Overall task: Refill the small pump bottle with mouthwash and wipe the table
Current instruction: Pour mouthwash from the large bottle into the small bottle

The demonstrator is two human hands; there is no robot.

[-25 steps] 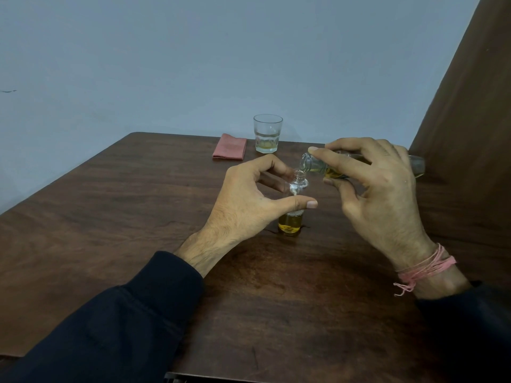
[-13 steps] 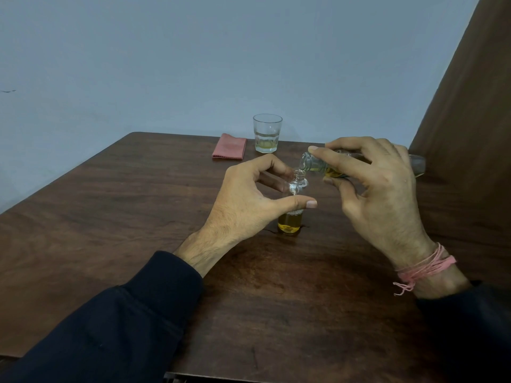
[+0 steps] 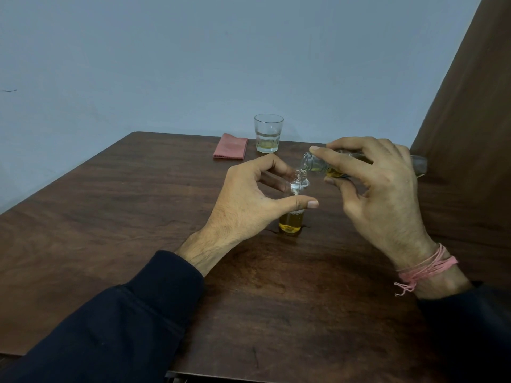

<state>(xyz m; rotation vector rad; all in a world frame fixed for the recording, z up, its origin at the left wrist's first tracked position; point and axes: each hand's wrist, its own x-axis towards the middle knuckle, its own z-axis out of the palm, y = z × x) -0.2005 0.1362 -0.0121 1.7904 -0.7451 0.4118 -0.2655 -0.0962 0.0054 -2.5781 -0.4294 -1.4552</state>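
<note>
Liquid level in small pump bottle (image 3: pixel 291 217) marginally higher; hands unmoved.

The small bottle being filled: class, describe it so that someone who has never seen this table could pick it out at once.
Start at the brown table and find the two hands near its middle. The small bottle stands upright between them, gripped by the left hand. Unlike the glass at the far edge and the tilted bottle in the right hand, it is narrow-necked with amber liquid at its base.

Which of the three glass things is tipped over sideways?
The bottle in the right hand, pouring. The small bottle and the drinking glass both stand upright on the table.
</note>
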